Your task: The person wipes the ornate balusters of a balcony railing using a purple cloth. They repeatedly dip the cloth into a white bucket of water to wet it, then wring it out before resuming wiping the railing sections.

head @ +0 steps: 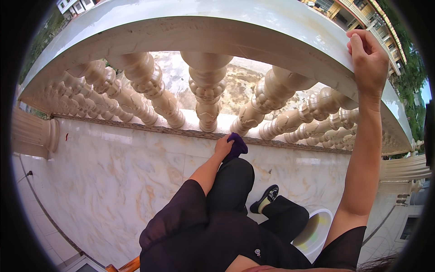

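Note:
My left hand (pixel 223 147) grips a dark purple cloth (pixel 238 145) low down, in front of my knee and near the base of the balustrade. My right hand (pixel 369 59) is raised at the upper right and rests against the edge of the pale stone handrail (pixel 244 32). Its fingers are curled, and no object shows in them. Between the handrail and the floor-level base stands a row of carved stone balusters (pixel 208 91). The cloth is close to the foot of these balusters; whether it touches them cannot be told.
A white plastic bucket (pixel 329 221) with murky liquid stands beside my leg at the lower right. Marble-patterned tiles (pixel 136 183) cover the floor. Fluted columns rise at the left (pixel 32 132) and right (pixel 402 168). Part of an orange wooden piece (pixel 131 264) shows behind me.

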The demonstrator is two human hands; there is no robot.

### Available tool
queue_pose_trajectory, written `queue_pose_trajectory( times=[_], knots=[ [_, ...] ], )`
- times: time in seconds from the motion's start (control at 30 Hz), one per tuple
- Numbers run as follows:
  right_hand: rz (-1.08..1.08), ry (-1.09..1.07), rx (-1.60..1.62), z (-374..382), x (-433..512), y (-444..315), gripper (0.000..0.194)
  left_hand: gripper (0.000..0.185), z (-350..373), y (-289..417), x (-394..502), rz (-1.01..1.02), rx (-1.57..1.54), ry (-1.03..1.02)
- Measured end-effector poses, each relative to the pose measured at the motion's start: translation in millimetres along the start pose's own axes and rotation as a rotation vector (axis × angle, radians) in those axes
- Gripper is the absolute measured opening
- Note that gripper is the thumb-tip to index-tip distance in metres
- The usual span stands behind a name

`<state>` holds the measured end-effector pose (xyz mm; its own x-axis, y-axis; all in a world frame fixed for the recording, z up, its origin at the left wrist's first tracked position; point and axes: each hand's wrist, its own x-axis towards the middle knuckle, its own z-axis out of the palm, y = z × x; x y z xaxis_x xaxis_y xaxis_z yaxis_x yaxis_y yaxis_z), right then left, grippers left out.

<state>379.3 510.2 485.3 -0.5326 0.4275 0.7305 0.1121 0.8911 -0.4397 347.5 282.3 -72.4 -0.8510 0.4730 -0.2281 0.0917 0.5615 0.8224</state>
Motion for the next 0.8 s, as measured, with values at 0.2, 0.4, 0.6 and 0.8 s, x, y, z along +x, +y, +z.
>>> queue_pose_trajectory(
  times=[0.2, 0.4, 0.6, 0.8],
  knots=[
    [-0.011, 0.02, -0.044, -2.7, 0.3, 3.3, 0.017, 0.047, -58.9, 20.9, -11.2, 0.481, 0.673, -0.003],
    [0.027, 0.008, -0.008, 2.4, -4.1, -5.2, 0.017, 0.035, -103.0, -5.6, 25.6, 1.185, 1.194, 0.054],
    [-0.002, 0.024, 0.025, 1.3, -5.5, -4.5, 0.014, 0.039, -89.7, -40.3, 72.2, 1.27, 1.235, 0.073],
    [-0.023, -0.005, -0.003, -6.7, -4.7, 1.0, 0.016, 0.04, -52.7, -35.5, 89.8, 1.26, 1.236, 0.146]
  ],
)
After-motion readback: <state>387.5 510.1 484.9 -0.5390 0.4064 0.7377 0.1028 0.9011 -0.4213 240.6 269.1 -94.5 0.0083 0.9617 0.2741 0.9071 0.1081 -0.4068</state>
